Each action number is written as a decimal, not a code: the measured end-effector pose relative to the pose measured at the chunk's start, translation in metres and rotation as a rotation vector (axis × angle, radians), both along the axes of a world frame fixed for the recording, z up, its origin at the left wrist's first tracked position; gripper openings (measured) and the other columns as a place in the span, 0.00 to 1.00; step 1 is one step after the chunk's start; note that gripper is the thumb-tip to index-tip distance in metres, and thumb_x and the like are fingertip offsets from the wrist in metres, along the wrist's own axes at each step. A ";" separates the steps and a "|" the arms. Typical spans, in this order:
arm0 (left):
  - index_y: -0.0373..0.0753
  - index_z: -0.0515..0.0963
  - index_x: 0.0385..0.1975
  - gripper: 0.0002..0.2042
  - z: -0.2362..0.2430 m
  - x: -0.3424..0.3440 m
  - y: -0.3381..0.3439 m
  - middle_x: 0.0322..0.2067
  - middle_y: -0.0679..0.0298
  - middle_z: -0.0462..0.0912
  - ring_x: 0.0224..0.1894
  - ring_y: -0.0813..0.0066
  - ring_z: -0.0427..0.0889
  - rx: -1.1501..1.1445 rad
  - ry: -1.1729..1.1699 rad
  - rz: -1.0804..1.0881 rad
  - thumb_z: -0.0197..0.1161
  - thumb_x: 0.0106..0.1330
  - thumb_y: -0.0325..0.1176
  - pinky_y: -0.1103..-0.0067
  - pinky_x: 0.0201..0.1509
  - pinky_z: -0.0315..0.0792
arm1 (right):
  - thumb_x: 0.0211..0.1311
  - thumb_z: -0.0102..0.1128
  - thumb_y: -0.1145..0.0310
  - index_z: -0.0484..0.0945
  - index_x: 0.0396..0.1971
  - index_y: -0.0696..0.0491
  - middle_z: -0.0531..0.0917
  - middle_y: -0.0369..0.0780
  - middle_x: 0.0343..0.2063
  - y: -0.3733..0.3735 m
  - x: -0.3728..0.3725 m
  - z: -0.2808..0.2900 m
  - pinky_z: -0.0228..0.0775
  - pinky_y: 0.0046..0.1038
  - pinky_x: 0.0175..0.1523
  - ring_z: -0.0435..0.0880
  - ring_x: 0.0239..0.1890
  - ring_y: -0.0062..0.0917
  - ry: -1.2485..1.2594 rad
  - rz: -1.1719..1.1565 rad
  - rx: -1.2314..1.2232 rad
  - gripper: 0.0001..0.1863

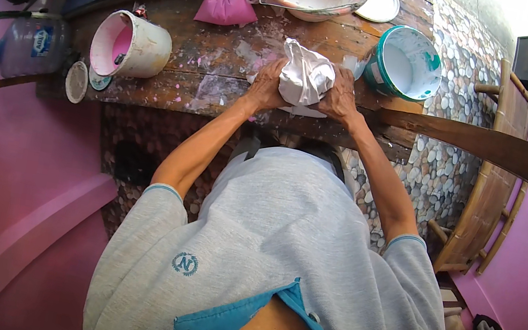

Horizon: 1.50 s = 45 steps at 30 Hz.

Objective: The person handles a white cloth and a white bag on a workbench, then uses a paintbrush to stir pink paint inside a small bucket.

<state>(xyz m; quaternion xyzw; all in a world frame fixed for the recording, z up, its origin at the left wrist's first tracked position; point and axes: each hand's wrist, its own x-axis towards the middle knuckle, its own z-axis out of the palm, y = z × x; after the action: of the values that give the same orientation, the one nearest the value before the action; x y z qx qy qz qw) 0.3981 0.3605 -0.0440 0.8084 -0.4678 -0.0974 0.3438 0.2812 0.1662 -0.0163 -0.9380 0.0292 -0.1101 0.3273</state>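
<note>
Nearest, short of the crumpled white bundle point(306, 77), a grey shirt point(286, 197) bears a round blue lettered emblem point(185, 263). Both forearms stretch to the bundle, left hand point(267, 86) and right hand point(341, 96) half-curled, pressing its opposite sides above the wooden table point(193, 46). Beyond it, rightward, stands a teal bucket point(405, 63); far leftward, a jug point(16, 47) with a blue printed label point(41, 44).

Pink-painted walls point(35, 139); grey-and-brown pebble-patterned floor point(456, 75); stained dark-brown wooden-plank table point(187, 42); tan bamboo-framed bench point(492, 170), which stands on the right.
</note>
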 end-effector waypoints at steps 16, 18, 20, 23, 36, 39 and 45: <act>0.42 0.77 0.39 0.27 0.016 -0.008 -0.008 0.35 0.59 0.77 0.40 0.59 0.76 -0.029 -0.086 0.171 0.74 0.34 0.42 0.65 0.45 0.65 | 0.39 0.69 0.61 0.74 0.40 0.54 0.79 0.48 0.34 0.015 -0.003 -0.009 0.67 0.42 0.45 0.77 0.39 0.45 0.133 -0.149 0.144 0.25; 0.42 0.77 0.39 0.27 0.015 -0.010 -0.006 0.33 0.60 0.77 0.38 0.60 0.75 0.097 -0.072 0.077 0.74 0.35 0.43 0.66 0.43 0.65 | 0.39 0.68 0.61 0.74 0.36 0.55 0.79 0.47 0.31 0.020 -0.008 -0.018 0.68 0.42 0.43 0.77 0.37 0.45 0.041 -0.180 0.045 0.22; 0.43 0.75 0.42 0.29 0.016 -0.014 -0.002 0.36 0.58 0.75 0.41 0.59 0.73 0.137 -0.083 0.079 0.73 0.36 0.45 0.66 0.47 0.64 | 0.40 0.68 0.61 0.75 0.35 0.55 0.79 0.47 0.31 0.023 -0.007 -0.012 0.67 0.42 0.44 0.77 0.37 0.45 0.040 -0.181 0.076 0.21; 0.43 0.73 0.47 0.33 0.031 -0.020 -0.003 0.42 0.57 0.71 0.47 0.58 0.70 0.282 -0.022 0.065 0.73 0.37 0.48 0.65 0.51 0.63 | 0.40 0.68 0.60 0.75 0.34 0.54 0.79 0.47 0.32 0.028 -0.010 -0.004 0.66 0.42 0.44 0.77 0.37 0.45 0.043 -0.186 0.095 0.20; 0.38 0.73 0.45 0.44 0.040 -0.012 -0.018 0.39 0.59 0.78 0.41 0.63 0.78 0.163 0.128 -0.150 0.76 0.30 0.63 0.68 0.46 0.73 | 0.27 0.76 0.49 0.70 0.48 0.58 0.74 0.52 0.42 0.029 -0.021 -0.056 0.65 0.43 0.52 0.74 0.46 0.47 0.061 -0.141 0.123 0.44; 0.39 0.73 0.46 0.43 0.040 -0.019 -0.020 0.38 0.60 0.77 0.43 0.62 0.76 0.035 0.053 -0.049 0.77 0.30 0.60 0.68 0.49 0.70 | 0.34 0.71 0.54 0.70 0.48 0.58 0.75 0.51 0.43 0.027 -0.016 -0.040 0.65 0.41 0.53 0.74 0.47 0.46 0.080 -0.103 0.117 0.38; 0.40 0.76 0.41 0.36 0.019 -0.023 -0.016 0.38 0.59 0.74 0.44 0.59 0.72 0.004 0.075 0.117 0.78 0.30 0.53 0.65 0.50 0.64 | 0.38 0.69 0.58 0.73 0.47 0.55 0.78 0.47 0.39 0.026 -0.012 -0.023 0.69 0.37 0.50 0.77 0.42 0.42 -0.095 -0.072 0.032 0.32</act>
<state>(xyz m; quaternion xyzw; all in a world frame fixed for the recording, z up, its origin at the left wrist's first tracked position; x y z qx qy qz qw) 0.3755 0.3448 -0.0248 0.8308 -0.4066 -0.1083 0.3645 0.2696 0.1925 -0.0394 -0.9246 0.0489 -0.1658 0.3394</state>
